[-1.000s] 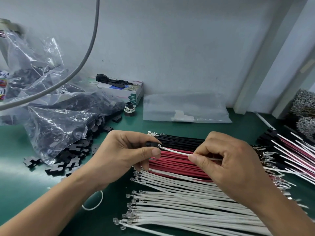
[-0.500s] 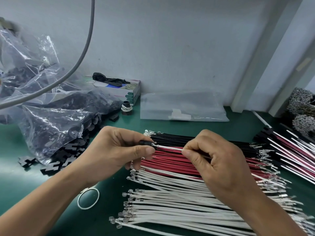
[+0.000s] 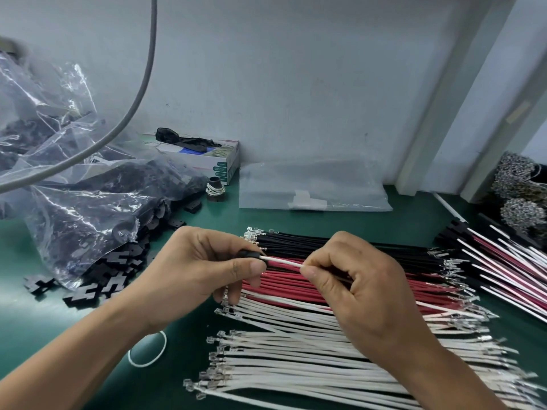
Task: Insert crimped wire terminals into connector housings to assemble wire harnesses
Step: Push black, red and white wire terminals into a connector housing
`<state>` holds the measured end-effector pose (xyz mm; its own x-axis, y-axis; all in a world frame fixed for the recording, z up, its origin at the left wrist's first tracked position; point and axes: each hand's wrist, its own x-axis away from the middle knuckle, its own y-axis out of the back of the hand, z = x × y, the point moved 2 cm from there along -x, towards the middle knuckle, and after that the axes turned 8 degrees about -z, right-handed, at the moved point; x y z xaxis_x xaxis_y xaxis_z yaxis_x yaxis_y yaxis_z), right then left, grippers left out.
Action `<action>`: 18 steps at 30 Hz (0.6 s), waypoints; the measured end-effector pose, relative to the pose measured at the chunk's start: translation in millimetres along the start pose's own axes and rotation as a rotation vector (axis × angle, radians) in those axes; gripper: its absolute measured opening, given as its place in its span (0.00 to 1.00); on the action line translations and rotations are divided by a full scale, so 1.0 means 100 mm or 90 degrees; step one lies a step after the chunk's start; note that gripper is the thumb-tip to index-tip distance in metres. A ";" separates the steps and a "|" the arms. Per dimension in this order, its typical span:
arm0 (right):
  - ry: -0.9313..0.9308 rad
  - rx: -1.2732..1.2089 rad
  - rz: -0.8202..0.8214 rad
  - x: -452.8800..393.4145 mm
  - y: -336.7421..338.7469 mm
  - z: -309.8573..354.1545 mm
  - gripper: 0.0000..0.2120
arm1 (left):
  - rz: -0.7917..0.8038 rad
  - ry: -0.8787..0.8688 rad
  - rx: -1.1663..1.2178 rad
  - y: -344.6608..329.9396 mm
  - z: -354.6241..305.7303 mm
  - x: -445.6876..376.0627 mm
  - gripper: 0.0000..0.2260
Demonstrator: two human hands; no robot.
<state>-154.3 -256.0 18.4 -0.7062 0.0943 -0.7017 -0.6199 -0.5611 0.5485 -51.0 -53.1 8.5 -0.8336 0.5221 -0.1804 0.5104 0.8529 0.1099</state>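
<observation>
From the head camera, the left hand [image 3: 189,273] pinches a small black connector housing [image 3: 251,254] between thumb and forefinger, steadying its opening toward the right hand [image 3: 355,288], whose thumb and forefinger clamp 1 white wire [image 3: 282,262] close to its tip, probably to keep it stiff while pushing the terminal in. A clear bag [image 3: 74,208] at the left spills more black housings [image 3: 112,279]; a flat bag [image 3: 310,184] by the wall looks almost empty.

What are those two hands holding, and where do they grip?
The left hand pinches a small black connector; the right hand pinches a white wire close to that connector.
</observation>
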 end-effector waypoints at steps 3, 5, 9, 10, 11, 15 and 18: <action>-0.018 -0.011 0.000 -0.01 0.02 0.00 0.06 | 0.008 0.003 0.000 0.01 0.00 -0.01 0.07; -0.012 -0.008 0.004 -0.01 0.01 0.02 0.06 | 0.020 0.004 0.000 0.00 0.00 0.00 0.08; 0.004 0.005 0.010 0.01 -0.03 0.02 0.09 | 0.028 0.014 -0.004 0.00 0.02 0.00 0.14; 0.008 0.010 0.010 0.01 -0.04 0.02 0.09 | 0.032 0.015 -0.004 0.00 0.03 0.00 0.14; 0.011 0.012 0.009 0.01 -0.04 0.02 0.10 | 0.035 0.017 -0.002 0.00 0.03 0.00 0.15; 0.029 0.009 -0.011 0.03 -0.07 0.06 0.09 | 0.036 0.021 -0.001 0.01 0.05 0.01 0.15; 0.029 0.000 -0.022 0.04 -0.10 0.08 0.08 | 0.035 0.016 0.004 0.01 0.06 0.01 0.15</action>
<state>-154.4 -243.3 14.0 -0.6682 0.0762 -0.7401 -0.6436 -0.5583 0.5236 -49.8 -52.2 2.6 -0.8094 0.5680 -0.1493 0.5568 0.8230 0.1125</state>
